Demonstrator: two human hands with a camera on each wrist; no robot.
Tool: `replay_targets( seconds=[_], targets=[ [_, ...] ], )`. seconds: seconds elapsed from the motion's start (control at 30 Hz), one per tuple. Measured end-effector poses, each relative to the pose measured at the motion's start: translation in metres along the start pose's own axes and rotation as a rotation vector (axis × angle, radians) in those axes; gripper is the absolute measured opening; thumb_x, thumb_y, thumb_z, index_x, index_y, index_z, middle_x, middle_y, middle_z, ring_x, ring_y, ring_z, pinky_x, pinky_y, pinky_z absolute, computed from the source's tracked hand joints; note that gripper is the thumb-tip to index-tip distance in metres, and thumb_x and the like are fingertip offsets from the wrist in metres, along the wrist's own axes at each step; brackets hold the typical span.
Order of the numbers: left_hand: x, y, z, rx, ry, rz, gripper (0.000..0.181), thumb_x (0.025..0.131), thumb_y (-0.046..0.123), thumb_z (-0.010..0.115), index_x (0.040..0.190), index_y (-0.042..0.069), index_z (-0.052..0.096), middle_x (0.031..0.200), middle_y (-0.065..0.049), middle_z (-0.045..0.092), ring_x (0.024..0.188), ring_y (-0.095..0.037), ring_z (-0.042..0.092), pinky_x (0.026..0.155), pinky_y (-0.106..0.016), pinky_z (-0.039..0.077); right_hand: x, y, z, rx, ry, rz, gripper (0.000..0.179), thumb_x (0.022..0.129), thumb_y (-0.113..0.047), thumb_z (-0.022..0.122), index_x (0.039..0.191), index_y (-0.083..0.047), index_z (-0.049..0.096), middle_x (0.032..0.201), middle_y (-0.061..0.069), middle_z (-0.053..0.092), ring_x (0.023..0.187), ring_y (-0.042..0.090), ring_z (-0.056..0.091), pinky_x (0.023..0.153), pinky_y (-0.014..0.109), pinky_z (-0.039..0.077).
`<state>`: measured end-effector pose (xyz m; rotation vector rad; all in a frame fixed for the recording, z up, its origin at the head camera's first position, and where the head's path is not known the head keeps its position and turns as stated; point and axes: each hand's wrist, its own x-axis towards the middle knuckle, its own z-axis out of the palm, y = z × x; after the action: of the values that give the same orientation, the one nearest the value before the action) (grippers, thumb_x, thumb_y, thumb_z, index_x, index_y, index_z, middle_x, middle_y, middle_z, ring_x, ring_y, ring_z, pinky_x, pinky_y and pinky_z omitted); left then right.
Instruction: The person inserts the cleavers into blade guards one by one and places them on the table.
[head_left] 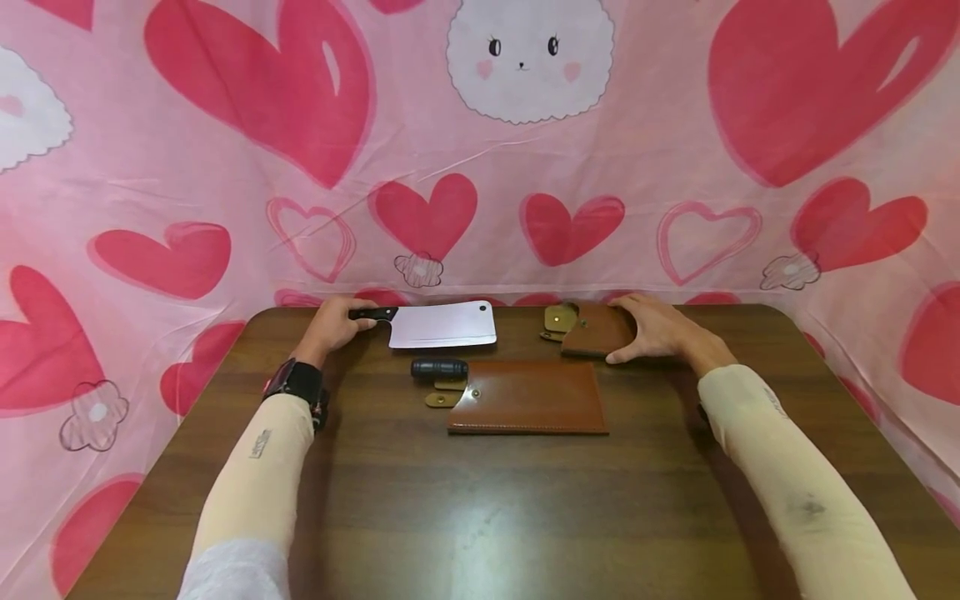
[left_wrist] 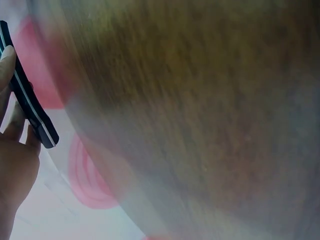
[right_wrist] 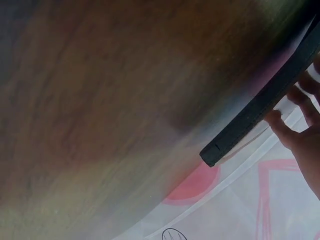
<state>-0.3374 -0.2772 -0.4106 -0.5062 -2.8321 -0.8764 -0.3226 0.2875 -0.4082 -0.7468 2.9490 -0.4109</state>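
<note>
My left hand grips the black handle of a cleaver at the table's far side. Its broad pale blade points right and has a hole near the far corner. In the left wrist view, the thumb lies along that handle. At the far right, my right hand holds a small brown leather knife sheath by its right end, thumb on the near edge and fingers across the far side. The sheath's dark edge shows in the right wrist view. Its snap strap sticks out leftward.
A larger brown leather sheath lies flat mid-table, its strap toward the left. A black handle sits at its upper left corner. Behind the wooden table hangs a pink heart-print cloth, close to the far edge.
</note>
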Motion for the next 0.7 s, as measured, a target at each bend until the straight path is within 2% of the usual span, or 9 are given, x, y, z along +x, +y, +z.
replay_targets(
  seconds=[0.23, 0.47, 0.7],
  targets=[
    [0.000, 0.005, 0.003, -0.008, 0.034, 0.043, 0.026, 0.089, 0.004, 0.074, 0.115, -0.001, 0.073, 0.106, -0.024, 0.067, 0.095, -0.039, 0.053, 0.092, -0.052, 0.041, 0.000, -0.005, -0.001, -0.011, 0.032, -0.031, 0.107, 0.066, -0.067, 0.085, 0.143, -0.001, 0.048, 0.141, 0.022, 0.049, 0.133, 0.042, 0.041, 0.108, 0.061, 0.033],
    [0.000, 0.015, 0.003, -0.044, -0.001, 0.004, 0.028, 0.092, 0.007, 0.073, 0.119, -0.002, 0.072, 0.112, -0.024, 0.068, 0.100, -0.039, 0.054, 0.095, -0.052, 0.040, 0.001, -0.011, -0.001, -0.006, 0.034, -0.065, 0.107, 0.065, -0.068, 0.085, 0.141, -0.002, 0.049, 0.140, 0.021, 0.049, 0.132, 0.041, 0.041, 0.107, 0.061, 0.034],
    [-0.001, 0.021, 0.008, -0.060, -0.004, 0.011, 0.026, 0.093, 0.007, 0.073, 0.118, 0.000, 0.072, 0.111, -0.021, 0.069, 0.098, -0.036, 0.053, 0.093, -0.048, 0.040, -0.002, -0.020, -0.001, -0.014, 0.040, -0.071, 0.107, 0.065, -0.069, 0.084, 0.143, -0.004, 0.049, 0.143, 0.020, 0.047, 0.134, 0.042, 0.040, 0.108, 0.062, 0.033]
  ],
)
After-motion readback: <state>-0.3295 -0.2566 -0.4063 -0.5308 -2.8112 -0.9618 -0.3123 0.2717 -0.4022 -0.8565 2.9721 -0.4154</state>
